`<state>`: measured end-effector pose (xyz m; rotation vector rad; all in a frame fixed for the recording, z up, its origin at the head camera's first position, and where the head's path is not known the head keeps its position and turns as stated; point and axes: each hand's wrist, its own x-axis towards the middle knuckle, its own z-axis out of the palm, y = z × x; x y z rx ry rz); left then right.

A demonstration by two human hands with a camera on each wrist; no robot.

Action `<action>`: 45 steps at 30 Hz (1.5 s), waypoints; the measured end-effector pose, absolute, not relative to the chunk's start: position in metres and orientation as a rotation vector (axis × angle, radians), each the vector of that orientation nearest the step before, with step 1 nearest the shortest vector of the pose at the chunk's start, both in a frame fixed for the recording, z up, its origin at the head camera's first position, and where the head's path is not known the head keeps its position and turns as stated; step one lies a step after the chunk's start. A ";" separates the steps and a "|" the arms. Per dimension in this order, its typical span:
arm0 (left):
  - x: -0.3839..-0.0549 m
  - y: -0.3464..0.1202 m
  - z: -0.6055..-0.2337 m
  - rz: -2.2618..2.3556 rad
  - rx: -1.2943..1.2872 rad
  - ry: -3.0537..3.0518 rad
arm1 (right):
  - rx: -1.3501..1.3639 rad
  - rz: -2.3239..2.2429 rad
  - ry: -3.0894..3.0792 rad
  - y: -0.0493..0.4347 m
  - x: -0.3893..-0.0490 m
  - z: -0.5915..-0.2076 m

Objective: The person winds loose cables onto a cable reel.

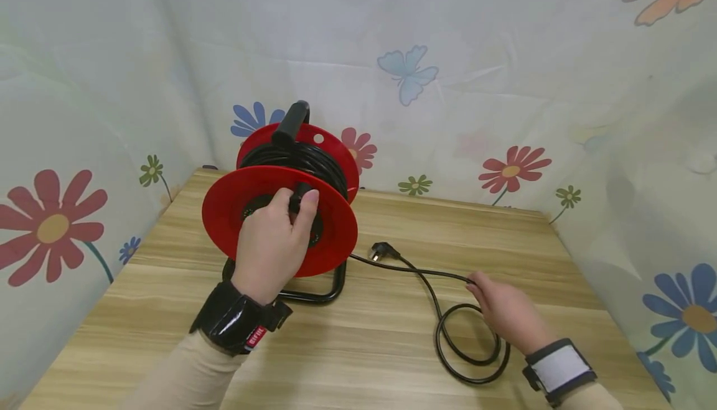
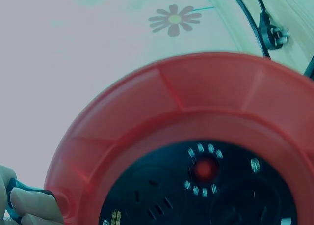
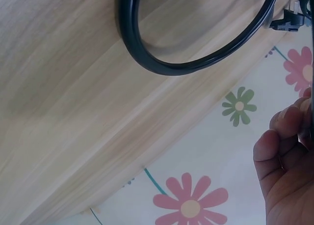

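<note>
A red cable reel [image 1: 224, 214] wound with black cable [image 1: 302, 157] stands on the left of the table. My left hand [image 1: 271, 245] grips the small black crank knob [image 1: 301, 195] on its front disc. In the left wrist view, the fingers [image 2: 37, 204] curl round that knob beside the black socket panel [image 2: 147, 185]. From the reel a loose cable [image 1: 417, 269] runs right to my right hand [image 1: 512, 313], which pinches it between thumb and fingers. Below that hand the cable's free length lies in a loop [image 1: 473, 380], ending at a plug [image 1: 385, 249].
The reel rests on a black tube stand [image 1: 313, 298], with a black carrying handle [image 1: 290, 125] on top. A wood-grain table [image 1: 364, 348] spreads beneath it all. Flower-printed curtains [image 1: 476, 55] enclose the back and both sides.
</note>
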<state>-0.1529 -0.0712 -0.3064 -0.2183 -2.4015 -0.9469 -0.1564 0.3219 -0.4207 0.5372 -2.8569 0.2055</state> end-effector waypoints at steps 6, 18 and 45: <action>-0.151 -0.059 -0.314 -0.914 -0.259 -2.427 | 0.582 0.199 -2.843 0.311 -0.160 -0.422; -0.151 -0.045 -0.325 -0.895 -0.313 -2.441 | 0.612 0.199 -2.833 0.299 -0.166 -0.424; -0.149 -0.029 -0.349 -0.749 -0.346 -2.516 | 0.702 0.183 -2.822 0.277 -0.177 -0.428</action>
